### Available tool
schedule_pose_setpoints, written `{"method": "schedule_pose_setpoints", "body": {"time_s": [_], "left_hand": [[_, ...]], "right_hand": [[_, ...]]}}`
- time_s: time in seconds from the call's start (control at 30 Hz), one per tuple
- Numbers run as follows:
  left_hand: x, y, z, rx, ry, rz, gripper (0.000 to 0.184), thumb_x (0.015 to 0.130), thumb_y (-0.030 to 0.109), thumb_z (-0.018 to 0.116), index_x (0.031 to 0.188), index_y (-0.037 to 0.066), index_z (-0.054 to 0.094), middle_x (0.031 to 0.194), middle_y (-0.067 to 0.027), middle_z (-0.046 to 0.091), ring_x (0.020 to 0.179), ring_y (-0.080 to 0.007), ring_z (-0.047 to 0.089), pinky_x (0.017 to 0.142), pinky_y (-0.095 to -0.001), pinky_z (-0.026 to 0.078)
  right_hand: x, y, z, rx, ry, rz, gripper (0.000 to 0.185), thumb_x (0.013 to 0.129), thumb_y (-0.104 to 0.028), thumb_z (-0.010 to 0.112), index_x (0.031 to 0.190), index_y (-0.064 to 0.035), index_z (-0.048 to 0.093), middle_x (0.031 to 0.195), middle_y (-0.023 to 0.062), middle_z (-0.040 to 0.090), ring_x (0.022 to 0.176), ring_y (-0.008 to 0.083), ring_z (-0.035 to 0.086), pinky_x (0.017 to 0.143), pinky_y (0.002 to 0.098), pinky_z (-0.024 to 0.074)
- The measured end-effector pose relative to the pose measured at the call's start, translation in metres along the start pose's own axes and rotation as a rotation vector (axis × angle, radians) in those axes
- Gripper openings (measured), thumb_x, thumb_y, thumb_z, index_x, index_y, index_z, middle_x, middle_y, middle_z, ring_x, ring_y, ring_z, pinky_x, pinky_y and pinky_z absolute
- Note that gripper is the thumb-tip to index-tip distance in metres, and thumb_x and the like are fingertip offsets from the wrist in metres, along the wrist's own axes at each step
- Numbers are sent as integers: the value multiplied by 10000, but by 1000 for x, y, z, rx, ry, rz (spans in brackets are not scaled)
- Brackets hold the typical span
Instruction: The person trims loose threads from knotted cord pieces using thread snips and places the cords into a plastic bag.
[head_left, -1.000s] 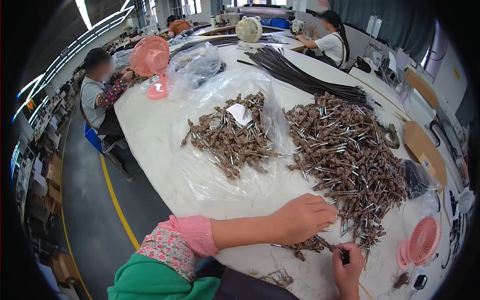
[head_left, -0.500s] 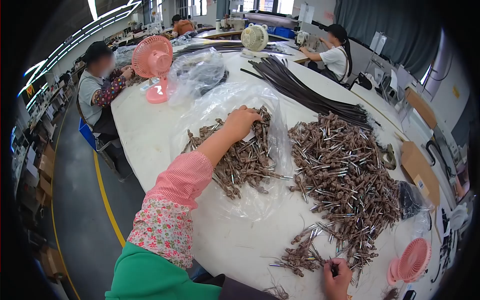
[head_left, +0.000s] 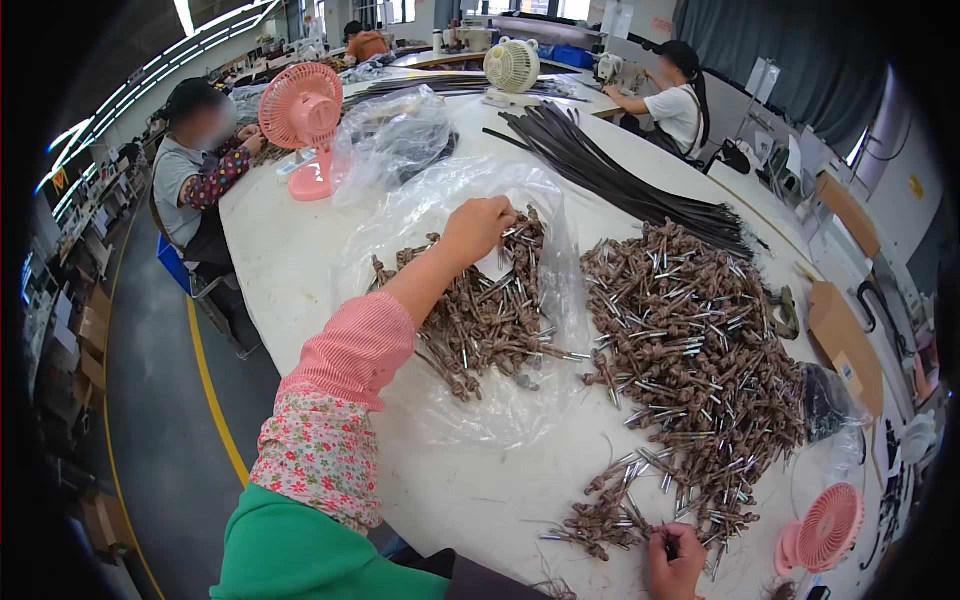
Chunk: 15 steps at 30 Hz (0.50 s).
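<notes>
My left hand (head_left: 478, 230) is over the smaller heap of knotted brown cords (head_left: 492, 325) with shiny metal tips, which lies on a clear plastic bag (head_left: 515, 428). Its fingers are curled together at the heap's upper edge; what they pinch, if anything, is hidden. Low in the view, my right hand (head_left: 676, 562) is closed around something small and dark that I cannot make out. Beside it lies a small bunch of the same cords (head_left: 600, 520). The large heap of cords (head_left: 690, 350) spreads just above it. A white slip (head_left: 495, 265) shows beside my left hand.
Long dark straps (head_left: 620, 185) lie behind the large heap. A pink fan (head_left: 302, 110) and a cream fan (head_left: 511, 68) stand farther back, another pink fan (head_left: 830, 525) at lower right. Co-workers sit at the left (head_left: 195, 170), at the right (head_left: 675, 105) and at the back.
My left hand has drawn back slightly to the left and up, its fingers more curled. My right hand has hardly moved. The whole view has shifted a little.
</notes>
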<state>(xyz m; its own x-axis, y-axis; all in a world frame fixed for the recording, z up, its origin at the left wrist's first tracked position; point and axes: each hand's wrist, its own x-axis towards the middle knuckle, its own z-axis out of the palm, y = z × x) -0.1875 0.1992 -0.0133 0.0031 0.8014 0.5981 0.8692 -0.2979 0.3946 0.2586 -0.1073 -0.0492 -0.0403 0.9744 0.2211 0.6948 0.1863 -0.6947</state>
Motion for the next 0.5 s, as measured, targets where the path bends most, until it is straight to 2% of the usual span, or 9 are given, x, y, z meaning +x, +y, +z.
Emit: {"method": "schedule_pose_setpoints", "body": {"time_s": [0.03,0.07,0.13,0.17,0.23,0.27,0.33,0.37,0.5], "left_hand": [[1,1,-3,-154,48,-84,79,834,131,624,868,77,671,773,-124,686,740,-285,658,669,-367,512],[1,2,-5,-153,47,-85,79,834,131,624,868,77,671,773,-124,686,740,-285,658,669,-367,512],[3,7,-13,-535,54,-223,47,856,61,618,851,16,629,746,-91,690,625,-155,635,616,-282,494],[1,7,-15,-533,53,-223,47,856,61,618,851,16,629,746,-91,690,625,-155,635,616,-282,494],[-6,6,-17,-567,-237,-229,45,857,32,590,843,-3,616,731,-75,690,637,-120,630,636,-284,503],[-11,5,-14,-567,-238,-229,45,857,32,590,843,-3,616,731,-75,690,637,-120,630,636,-284,503],[-23,9,-9,-240,-297,-91,41,839,31,597,851,1,621,730,-89,693,652,-143,648,652,-284,509],[-28,11,-6,-227,-280,-82,62,814,36,608,860,0,626,730,-104,691,669,-176,666,668,-295,518],[-31,4,7,-164,-236,-29,123,787,75,641,883,-1,635,729,-113,688,687,-212,678,678,-312,525]], "right_hand": [[0,0,0,-4,2,-5,107,840,-52,636,937,-6,628,716,64,601,639,121,533,587,264,450],[0,0,0,-3,1,-4,107,840,-52,636,937,-6,628,716,64,601,639,121,533,587,264,450],[0,0,-1,-31,-8,-22,104,841,-49,632,937,-7,627,714,64,599,628,123,526,582,265,446],[0,0,-1,-29,-9,-22,104,841,-49,632,937,-7,627,714,64,599,628,123,526,582,265,446],[1,-2,-2,-29,-5,-34,97,845,-54,633,930,-8,630,708,65,596,619,125,518,574,266,440],[1,-2,-2,-29,-5,-34,97,845,-54,633,930,-8,630,708,65,596,619,125,518,574,266,440],[1,-1,-2,-82,3,-47,88,850,-66,636,919,-11,633,702,65,594,614,127,514,568,269,436],[1,-1,-2,-82,3,-47,88,850,-66,636,919,-11,633,702,65,594,614,127,514,568,269,436],[1,-1,-2,-74,4,-36,89,857,-77,639,917,-12,638,701,66,599,612,131,521,569,273,441]]}}
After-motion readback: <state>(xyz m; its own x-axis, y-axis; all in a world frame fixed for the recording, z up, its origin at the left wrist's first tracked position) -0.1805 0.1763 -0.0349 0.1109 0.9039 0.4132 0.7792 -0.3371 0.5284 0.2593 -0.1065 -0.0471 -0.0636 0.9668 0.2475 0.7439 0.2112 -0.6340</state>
